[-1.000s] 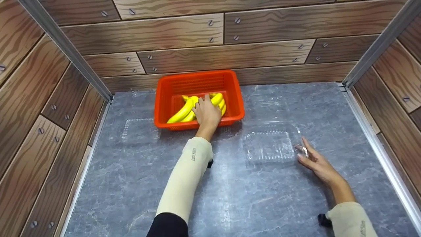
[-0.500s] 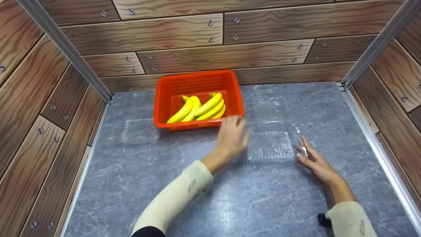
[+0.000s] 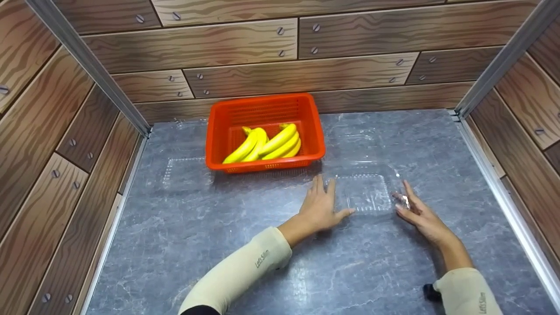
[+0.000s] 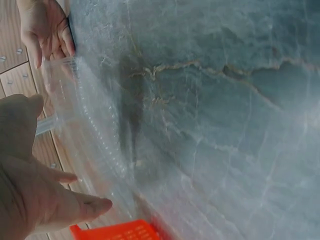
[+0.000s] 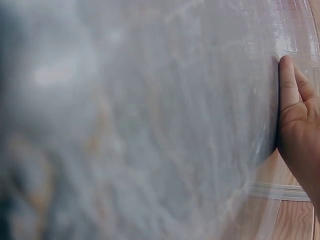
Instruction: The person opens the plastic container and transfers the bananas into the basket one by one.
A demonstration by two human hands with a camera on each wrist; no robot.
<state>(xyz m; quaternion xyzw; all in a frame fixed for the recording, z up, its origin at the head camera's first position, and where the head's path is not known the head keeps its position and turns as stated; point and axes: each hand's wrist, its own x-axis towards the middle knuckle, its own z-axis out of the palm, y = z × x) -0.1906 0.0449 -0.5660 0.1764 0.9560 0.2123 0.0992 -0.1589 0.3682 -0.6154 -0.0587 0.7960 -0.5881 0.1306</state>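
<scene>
On the grey marbled tabletop lies a clear plastic clamshell box (image 3: pixel 365 192), its flaps spread behind the tray. My left hand (image 3: pixel 319 208) is at the tray's left side, fingers extended and thumb stretched along the near edge. In the left wrist view those fingers (image 4: pixel 95 207) spread beside the see-through wall. At the opposite side, my right hand (image 3: pixel 426 221) rests against the box with thumb and index finger extended. A red-orange basket (image 3: pixel 267 166) behind my left hand holds two yellow banana bunches, one on the left (image 3: pixel 245 146) and one on the right (image 3: pixel 282 142).
Another clear plastic box (image 3: pixel 186 173) lies left of the basket, partly hidden behind it. Wood-patterned walls (image 3: pixel 245 43) enclose the table at the back and both sides, with metal rails (image 3: pixel 503 183) along the side edges.
My left hand has left the bananas in the basket, moved right and toward me, and opened out at the clear box's left side. The right hand has stayed in place.
</scene>
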